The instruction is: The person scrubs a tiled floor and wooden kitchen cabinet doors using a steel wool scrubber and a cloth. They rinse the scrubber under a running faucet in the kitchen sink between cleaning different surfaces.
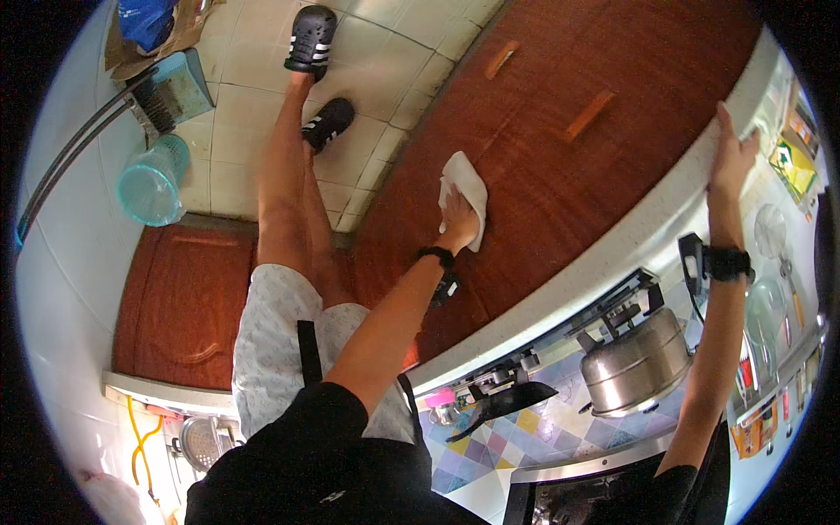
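My left hand (461, 218) presses a white cloth (474, 177) against the front of a red-brown wooden cabinet (525, 216). The cloth spreads past my fingers on both sides. Far to the right, my right hand (735, 154) rests on the pale countertop's edge (695, 170), fingers apart and holding nothing. Two bar handles, one upper handle (503, 59) and one lower handle (590, 115), sit on the cabinet front beyond the cloth. Each of my wrists carries a black strap with a small device.
On the gas stove stand a steel pot (636, 364) and a black pan (512, 400). A turquoise waste bin (149, 187) and a dustpan (180, 92) stand by the left wall. Utensils and packets, including a yellow-green packet (792, 167), lie along the counter. My feet are on tiled floor (374, 59).
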Tool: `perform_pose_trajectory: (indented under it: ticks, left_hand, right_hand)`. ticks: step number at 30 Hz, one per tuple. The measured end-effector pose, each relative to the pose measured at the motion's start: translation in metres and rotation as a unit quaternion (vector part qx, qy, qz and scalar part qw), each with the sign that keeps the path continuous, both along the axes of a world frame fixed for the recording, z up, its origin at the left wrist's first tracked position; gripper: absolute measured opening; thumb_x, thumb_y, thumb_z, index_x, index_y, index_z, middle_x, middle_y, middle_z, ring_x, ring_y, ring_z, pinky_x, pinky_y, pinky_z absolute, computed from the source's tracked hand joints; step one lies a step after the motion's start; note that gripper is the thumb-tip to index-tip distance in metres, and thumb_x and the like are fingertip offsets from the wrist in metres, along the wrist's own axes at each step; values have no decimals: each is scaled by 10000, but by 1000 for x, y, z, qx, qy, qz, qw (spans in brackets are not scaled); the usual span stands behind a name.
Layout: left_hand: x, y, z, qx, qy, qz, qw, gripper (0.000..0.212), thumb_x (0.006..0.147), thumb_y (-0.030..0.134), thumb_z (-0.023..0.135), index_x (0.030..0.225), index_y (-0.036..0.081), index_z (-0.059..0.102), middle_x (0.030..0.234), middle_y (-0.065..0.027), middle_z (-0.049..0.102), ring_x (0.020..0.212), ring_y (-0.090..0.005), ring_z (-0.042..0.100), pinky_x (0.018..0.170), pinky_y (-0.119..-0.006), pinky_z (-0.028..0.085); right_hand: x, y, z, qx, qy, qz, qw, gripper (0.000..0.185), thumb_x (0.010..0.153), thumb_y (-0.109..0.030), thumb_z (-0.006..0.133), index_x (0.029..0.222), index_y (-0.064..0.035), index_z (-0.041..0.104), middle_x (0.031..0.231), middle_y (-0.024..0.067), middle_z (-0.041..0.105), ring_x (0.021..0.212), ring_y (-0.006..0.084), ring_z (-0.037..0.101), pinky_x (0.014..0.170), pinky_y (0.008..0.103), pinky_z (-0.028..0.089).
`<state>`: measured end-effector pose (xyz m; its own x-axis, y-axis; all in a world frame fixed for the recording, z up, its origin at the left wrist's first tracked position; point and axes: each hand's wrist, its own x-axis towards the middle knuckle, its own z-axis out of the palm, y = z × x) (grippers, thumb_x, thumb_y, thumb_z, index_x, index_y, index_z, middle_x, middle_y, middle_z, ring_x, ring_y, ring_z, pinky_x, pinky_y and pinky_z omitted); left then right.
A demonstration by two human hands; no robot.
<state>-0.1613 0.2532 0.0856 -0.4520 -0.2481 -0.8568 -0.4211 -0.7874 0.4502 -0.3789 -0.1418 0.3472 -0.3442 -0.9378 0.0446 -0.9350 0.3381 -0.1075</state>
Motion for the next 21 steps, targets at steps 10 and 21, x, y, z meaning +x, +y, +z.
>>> perform_pose_trajectory:
  ticks: [10,21]
  left_hand:
    - [-1,-36,-63,133,-73,-37,988,696,1043,418,310,1568,79,5,1631,-102,-137,1500,-356,-48,1183,-611,41]
    - [2,-66,-168,210,-166,112,957,627,1027,457,305,1528,101,185,1558,-166,168,1443,-344,179,1154,-532,184]
  right_hand:
    - [37,4,9,3,-170,-94,981,519,874,-246,682,1336,-68,525,1181,77,619,1066,214,588,935,331,453]
    - [8,29,74,249,4,51,967,511,998,-235,448,1467,-41,389,1435,144,481,1292,257,482,1075,410,400]
